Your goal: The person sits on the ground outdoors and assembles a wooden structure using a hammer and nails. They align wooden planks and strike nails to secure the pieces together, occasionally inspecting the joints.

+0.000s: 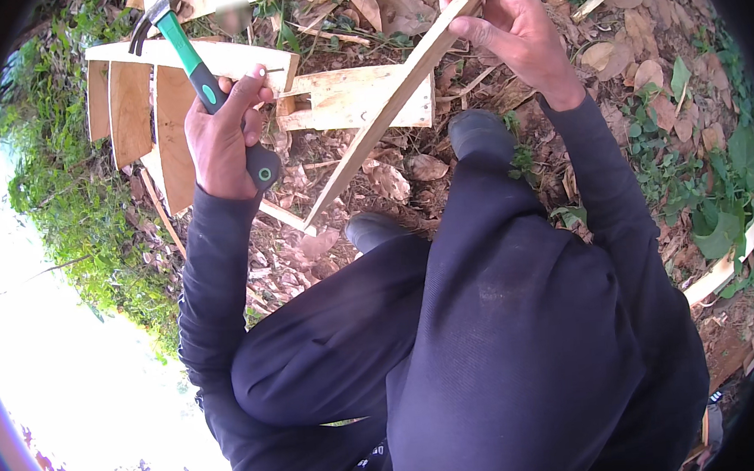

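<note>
Grasping hammer (181, 47) by handle in left hand (225, 143), over wooden frame (132, 112) | pinching wood strip (393, 105) near one end in right hand (520, 41), slanted, right of wooden frame

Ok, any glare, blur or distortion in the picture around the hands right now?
In the head view, the lower left is blown out to white, with bluish-purple fringing at the rim; a small smeared patch right of the hammer is unreadable; the fisheye leaves a dark border; the left hand, right hand and wooden strip look fairly clear, away from the glare.
</note>
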The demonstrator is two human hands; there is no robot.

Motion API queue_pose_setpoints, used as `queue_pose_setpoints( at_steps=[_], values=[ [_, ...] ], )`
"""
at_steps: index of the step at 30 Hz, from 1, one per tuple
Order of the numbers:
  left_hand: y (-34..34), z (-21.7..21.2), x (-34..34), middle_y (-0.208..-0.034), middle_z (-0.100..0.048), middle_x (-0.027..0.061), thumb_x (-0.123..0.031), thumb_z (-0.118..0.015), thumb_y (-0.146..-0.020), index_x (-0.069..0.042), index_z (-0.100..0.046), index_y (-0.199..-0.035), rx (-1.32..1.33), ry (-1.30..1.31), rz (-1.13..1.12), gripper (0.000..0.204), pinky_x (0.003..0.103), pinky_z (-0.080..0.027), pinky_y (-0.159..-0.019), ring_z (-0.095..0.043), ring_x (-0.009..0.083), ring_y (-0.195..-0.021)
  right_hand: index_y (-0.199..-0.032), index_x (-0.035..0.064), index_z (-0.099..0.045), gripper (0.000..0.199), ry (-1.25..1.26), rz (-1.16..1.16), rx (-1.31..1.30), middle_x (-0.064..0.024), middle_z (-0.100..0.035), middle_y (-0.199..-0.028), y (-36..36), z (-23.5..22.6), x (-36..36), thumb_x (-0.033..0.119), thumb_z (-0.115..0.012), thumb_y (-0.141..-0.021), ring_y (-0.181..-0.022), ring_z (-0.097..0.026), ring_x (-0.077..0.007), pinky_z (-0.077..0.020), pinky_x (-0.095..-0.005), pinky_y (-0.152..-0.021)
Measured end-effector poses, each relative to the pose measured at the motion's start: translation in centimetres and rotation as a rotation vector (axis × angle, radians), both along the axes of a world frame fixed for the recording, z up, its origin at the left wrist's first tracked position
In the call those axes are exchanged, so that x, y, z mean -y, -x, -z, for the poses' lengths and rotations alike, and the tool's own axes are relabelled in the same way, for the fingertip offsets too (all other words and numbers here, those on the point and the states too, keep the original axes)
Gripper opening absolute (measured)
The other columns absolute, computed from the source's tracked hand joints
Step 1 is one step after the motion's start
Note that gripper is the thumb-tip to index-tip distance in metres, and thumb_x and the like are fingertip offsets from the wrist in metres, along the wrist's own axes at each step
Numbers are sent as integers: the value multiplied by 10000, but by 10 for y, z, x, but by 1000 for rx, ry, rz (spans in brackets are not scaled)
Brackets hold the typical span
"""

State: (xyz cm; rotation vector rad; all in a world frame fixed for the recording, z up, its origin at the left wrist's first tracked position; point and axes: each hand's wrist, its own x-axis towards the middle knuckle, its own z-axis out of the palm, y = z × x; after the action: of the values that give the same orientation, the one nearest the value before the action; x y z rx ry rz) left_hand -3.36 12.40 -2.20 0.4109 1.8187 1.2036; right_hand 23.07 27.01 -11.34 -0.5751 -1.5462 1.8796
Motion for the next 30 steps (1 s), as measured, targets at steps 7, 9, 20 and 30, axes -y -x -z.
queue_pose_setpoints(
  at_steps=[7, 9, 20, 30],
  values=[
    [1, 1, -4, -801, -666, 100, -99, -770, -856, -103, -485, -903, 16, 13, 43, 290, 166, -304, -439, -441, 37, -487, -1123, 71, -575, 241, -138, -71, -20, -6, -570, -1076, 44, 35, 42, 140, -694, -926, -1033, -556, -104, -446, -274, -934],
    [0, 4, -1, -801, -665, 104, -98, -768, -856, -102, -481, -902, 30, 28, 46, 291, 169, -308, -439, -441, 39, -485, -1098, 60, -589, 239, -201, -72, -22, -17, -574, -1056, 60, 40, 52, 198, -689, -931, -1052, -551, -119, -429, -298, -966],
    [-5, 9, 3, -791, -664, 114, -87, -774, -842, -111, -454, -888, 31, 83, 47, 325, 169, -298, -416, -427, 37, -456, -1102, 45, -599, 246, -124, -124, 5, -39, -582, -1061, 85, 50, 63, 215, -672, -941, -1030, -559, -136, -446, -307, -927],
    [-4, 16, 6, -791, -665, 106, -87, -765, -847, -104, -468, -891, 32, 106, 73, 301, 166, -287, -414, -422, 31, -455, -1135, 54, -606, 259, -198, -65, 22, -55, -595, -1048, 99, 48, 67, 212, -663, -938, -1022, -571, -149, -448, -312, -922]
  ],
)
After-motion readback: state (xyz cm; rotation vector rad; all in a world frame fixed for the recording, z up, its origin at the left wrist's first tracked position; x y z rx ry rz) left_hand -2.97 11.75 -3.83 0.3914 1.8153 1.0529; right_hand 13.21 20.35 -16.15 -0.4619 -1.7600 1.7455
